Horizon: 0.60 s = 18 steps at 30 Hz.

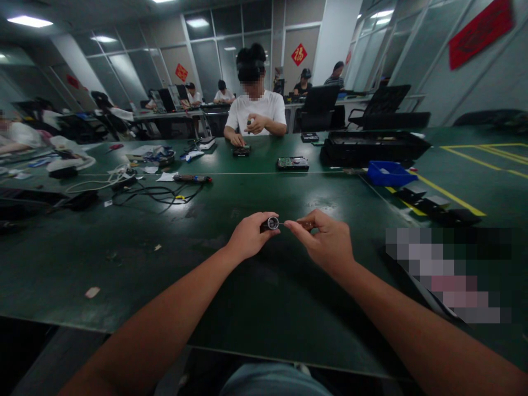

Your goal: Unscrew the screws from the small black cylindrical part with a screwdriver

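My left hand (pixel 250 235) is closed on a small dark cylinder (pixel 273 223) with a shiny round rim and a hollow-looking end facing me. Between thumb and fingers, my right hand (pixel 328 239) grips a thin screwdriver-like tool (pixel 282 223). Its slender metal shaft points left and meets the right side of the cylinder's rim. Whether the tip goes inside or only touches the edge, I cannot tell. Most of the tool's handle is hidden by my fingers. Both hands are held over the green tabletop (pixel 247 291).
Black cables (pixel 160 192) and an electric screwdriver-like tool (pixel 192 178) lie to the left. Across the table a co-worker (pixel 256 110) handles a small device (pixel 241 150). A circuit-board unit (pixel 292 163), black case (pixel 371 148) and blue bin (pixel 390 174) stand farther back.
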Each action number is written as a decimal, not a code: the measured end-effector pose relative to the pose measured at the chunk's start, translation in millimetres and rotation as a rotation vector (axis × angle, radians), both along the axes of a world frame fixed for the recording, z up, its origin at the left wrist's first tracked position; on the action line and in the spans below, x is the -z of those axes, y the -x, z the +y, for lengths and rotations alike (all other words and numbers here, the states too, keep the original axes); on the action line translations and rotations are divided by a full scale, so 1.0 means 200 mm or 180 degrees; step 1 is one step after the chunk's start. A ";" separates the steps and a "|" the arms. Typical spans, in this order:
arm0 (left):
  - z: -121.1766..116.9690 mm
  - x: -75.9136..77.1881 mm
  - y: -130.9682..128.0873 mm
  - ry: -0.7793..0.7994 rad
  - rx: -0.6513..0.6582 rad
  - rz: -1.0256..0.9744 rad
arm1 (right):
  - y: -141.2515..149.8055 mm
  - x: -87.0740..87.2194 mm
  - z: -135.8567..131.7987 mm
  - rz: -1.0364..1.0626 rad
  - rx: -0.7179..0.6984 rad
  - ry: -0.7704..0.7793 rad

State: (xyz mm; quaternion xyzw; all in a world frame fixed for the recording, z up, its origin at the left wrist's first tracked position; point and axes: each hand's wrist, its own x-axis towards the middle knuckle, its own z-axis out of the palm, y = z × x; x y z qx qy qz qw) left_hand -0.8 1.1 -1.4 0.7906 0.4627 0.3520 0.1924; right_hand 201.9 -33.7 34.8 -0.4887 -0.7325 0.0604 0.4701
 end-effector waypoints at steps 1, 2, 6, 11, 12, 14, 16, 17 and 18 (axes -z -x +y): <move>0.00 0.00 0.00 -0.0002 0.0001 0.0001 | 0.00 0.00 0.00 -0.0032 -0.0035 -0.0003; 0.00 0.00 0.00 -0.0001 0.0007 0.0001 | 0.00 0.00 -0.01 -0.0055 -0.0068 -0.0008; 0.00 0.00 0.00 -0.0013 0.0003 -0.0033 | 0.00 0.00 -0.01 -0.0054 -0.0163 0.0004; 0.02 0.01 0.01 -0.0063 -0.0017 -0.0051 | 0.00 0.00 0.01 -0.0248 -0.0522 -0.0033; 0.02 0.01 0.01 -0.0065 -0.0026 -0.0046 | 0.00 0.00 0.01 -0.0284 -0.0600 -0.0010; 0.02 0.01 0.01 -0.0055 -0.0027 -0.0011 | 0.00 -0.01 0.00 -0.0326 -0.0720 0.0095; 0.02 0.01 0.01 -0.0041 0.0000 0.0037 | -0.01 -0.02 -0.01 -0.0323 -0.0758 0.0172; 0.02 0.01 0.00 -0.0038 0.0019 0.0056 | -0.01 -0.02 -0.01 -0.0315 -0.0753 0.0196; 0.01 0.01 0.00 -0.0040 0.0028 0.0064 | 0.00 -0.01 -0.01 -0.0272 -0.0722 0.0212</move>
